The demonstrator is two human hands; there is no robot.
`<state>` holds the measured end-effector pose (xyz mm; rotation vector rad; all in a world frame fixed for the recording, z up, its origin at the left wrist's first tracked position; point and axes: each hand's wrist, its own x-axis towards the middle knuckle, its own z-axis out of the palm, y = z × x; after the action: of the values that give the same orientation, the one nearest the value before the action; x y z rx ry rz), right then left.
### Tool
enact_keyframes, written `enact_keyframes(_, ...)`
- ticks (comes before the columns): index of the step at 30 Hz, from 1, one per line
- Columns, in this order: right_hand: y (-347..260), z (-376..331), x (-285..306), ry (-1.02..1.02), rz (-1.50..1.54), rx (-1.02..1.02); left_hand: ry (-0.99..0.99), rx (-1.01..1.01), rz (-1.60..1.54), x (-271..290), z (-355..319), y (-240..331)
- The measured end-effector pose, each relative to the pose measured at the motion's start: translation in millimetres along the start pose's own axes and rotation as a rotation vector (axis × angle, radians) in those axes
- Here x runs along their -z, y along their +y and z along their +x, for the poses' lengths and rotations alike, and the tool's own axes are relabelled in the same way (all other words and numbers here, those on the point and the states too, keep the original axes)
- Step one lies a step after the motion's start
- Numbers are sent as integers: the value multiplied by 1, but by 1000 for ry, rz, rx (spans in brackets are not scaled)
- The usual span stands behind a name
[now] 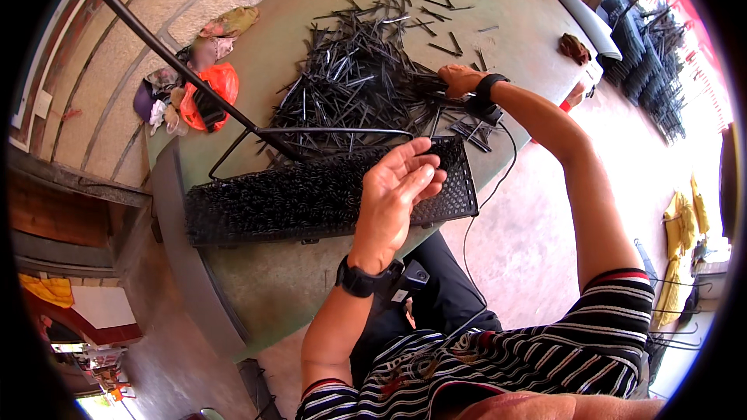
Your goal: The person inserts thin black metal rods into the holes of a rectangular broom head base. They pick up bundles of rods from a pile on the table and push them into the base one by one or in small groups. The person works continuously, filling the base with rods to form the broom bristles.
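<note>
- Over the right end of the black tray (454,201), the left hand (394,196) hangs half-curled — whether pinching anything, I cannot tell.
- Beyond the tray, the right hand (461,82) meets tangled black strips (342,89), grip unclear; interlocked pieces could spill.
- Beside the tray, the loose cable (465,249) could snag.

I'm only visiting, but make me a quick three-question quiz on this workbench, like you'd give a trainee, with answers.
1. Which of the person's hands is at the edge of the pile of black strips? A) left B) right C) neither
2. True or false: the orange bag lies to the right of the pile.
3. Fill in: the bare, holed part of the black bristled base is toward its ____ end in the picture.

Key: 1. B, the right hand. 2. False; it lies to the left. 3. right.
</note>
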<state>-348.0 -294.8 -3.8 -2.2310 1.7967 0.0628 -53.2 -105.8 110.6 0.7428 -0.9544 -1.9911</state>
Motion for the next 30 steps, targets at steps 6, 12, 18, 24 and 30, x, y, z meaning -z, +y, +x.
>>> enact_keyframes(6,-20,-5,39,5,-79,59,-2,195,-272,-17,29,-4)
enact_keyframes(12,-47,-28,69,343,-77,152,201,281,-340,-20,115,-19)
enact_keyframes(18,-104,-28,67,488,-111,334,280,-105,-445,-3,200,-18)
enact_keyframes(24,-116,-18,71,565,-336,426,315,-258,-607,16,231,-25)
enact_keyframes(30,-138,-21,75,884,-526,509,287,-262,-831,60,239,-11)
